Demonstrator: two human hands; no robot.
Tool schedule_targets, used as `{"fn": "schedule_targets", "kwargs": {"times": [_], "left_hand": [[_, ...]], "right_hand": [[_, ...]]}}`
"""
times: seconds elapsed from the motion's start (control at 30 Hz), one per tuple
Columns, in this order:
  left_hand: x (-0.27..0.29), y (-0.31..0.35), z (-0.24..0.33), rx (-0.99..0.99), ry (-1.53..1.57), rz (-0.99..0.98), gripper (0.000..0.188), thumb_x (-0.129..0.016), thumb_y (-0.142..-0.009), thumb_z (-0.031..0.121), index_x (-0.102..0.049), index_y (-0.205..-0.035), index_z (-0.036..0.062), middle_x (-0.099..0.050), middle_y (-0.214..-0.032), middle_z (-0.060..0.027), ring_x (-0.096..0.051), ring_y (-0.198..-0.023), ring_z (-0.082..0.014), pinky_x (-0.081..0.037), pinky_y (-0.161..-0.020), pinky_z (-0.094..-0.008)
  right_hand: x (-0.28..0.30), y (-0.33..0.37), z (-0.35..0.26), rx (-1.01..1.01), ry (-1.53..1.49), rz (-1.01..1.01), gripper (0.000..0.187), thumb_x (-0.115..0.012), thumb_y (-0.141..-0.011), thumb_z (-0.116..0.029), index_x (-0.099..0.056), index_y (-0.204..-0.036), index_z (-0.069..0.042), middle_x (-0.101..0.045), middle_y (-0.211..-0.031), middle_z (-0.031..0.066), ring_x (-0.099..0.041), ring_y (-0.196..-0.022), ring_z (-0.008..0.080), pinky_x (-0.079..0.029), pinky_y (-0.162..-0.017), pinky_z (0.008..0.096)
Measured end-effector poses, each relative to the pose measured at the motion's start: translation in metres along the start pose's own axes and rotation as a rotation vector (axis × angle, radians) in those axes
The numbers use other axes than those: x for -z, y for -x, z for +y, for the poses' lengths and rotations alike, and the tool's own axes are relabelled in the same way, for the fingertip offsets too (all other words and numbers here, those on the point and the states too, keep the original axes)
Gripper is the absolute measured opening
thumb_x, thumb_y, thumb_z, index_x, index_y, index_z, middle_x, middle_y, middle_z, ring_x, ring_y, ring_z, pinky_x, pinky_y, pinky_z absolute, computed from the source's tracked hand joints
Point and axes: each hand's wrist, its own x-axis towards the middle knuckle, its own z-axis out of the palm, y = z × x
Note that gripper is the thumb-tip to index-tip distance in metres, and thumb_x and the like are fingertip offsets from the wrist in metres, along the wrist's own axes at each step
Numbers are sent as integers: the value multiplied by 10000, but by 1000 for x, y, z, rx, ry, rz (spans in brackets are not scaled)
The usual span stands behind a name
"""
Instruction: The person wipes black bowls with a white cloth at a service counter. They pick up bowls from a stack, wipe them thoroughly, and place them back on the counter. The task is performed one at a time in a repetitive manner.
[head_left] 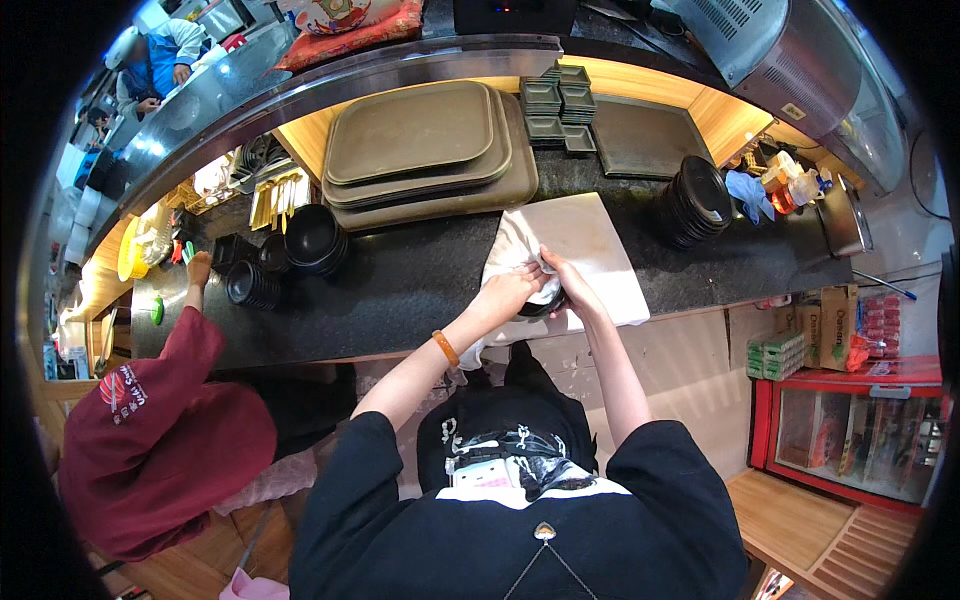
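Both hands are together over the counter's front edge. My left hand (512, 288), with an orange bangle at its wrist, presses a white cloth (508, 245) into a small black dish (543, 306). My right hand (574, 284) grips that dish from the right, its fingers round the rim. Most of the dish is hidden by the cloth and my hands, so its full shape does not show. Beneath them lies a flat white sheet or folded cloth (600, 235) on the dark counter (410, 290).
Brown trays (410, 130) are stacked behind, beside small square dishes (543, 95). Black bowls stand in a right stack (697, 200) and a left stack (315, 240). A co-worker in a maroon shirt (170, 440) reaches over the counter at left. A red-framed display fridge (850, 430) stands right.
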Motion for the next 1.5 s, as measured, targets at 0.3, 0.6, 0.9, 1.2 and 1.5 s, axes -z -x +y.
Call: {"fn": "schedule_targets", "kwargs": {"times": [0.3, 0.6, 0.9, 1.2, 1.5], "left_hand": [[10, 21, 8, 94, 36, -165, 509, -479, -731, -40, -451, -1239, -11, -474, -1261, -218, -438, -1213, -288, -374, -1007, -373], [-6, 12, 2, 29, -32, 47, 511, -478, -776, 38, -418, -1279, -23, -440, -1322, -170, -400, -1256, -243, -295, -1068, -357], [-34, 3, -6, 90, -178, 115, 373, -492, -769, 113, -529, -1100, -54, -578, -1063, -182, -565, -1007, -271, -432, -899, -367], [-18, 16, -3, 23, 30, 169, 409, -419, -846, 130, -463, -1222, -26, -477, -1282, -167, -441, -1223, -225, -331, -1043, -338], [-19, 7, -5, -11, 11, 308, 327, -482, -808, 151, -565, -1081, -9, -564, -1172, -144, -532, -1115, -227, -398, -975, -325]], "right_hand": [[-2, -5, 7, 133, 62, 8, 576, -455, -852, -545, -519, -1135, -46, -609, -801, 91, -589, -504, 153, -424, -284, 282], [16, -37, 19, 218, 90, -47, 568, -467, -860, -511, -517, -1184, -48, -596, -940, 95, -601, -647, 140, -443, -358, 293], [21, -49, 26, 144, -56, -139, 435, -442, -894, -468, -615, -1004, -84, -630, -894, 22, -574, -706, 125, -460, -601, 273], [-5, -2, -9, 55, 69, -2, 591, -489, -794, -612, -578, -978, -57, -590, -642, 35, -556, -418, 115, -400, -266, 238], [1, -6, -8, 45, 38, -16, 580, -493, -805, -588, -579, -947, -33, -607, -639, 56, -565, -403, 152, -425, -272, 247]]}}
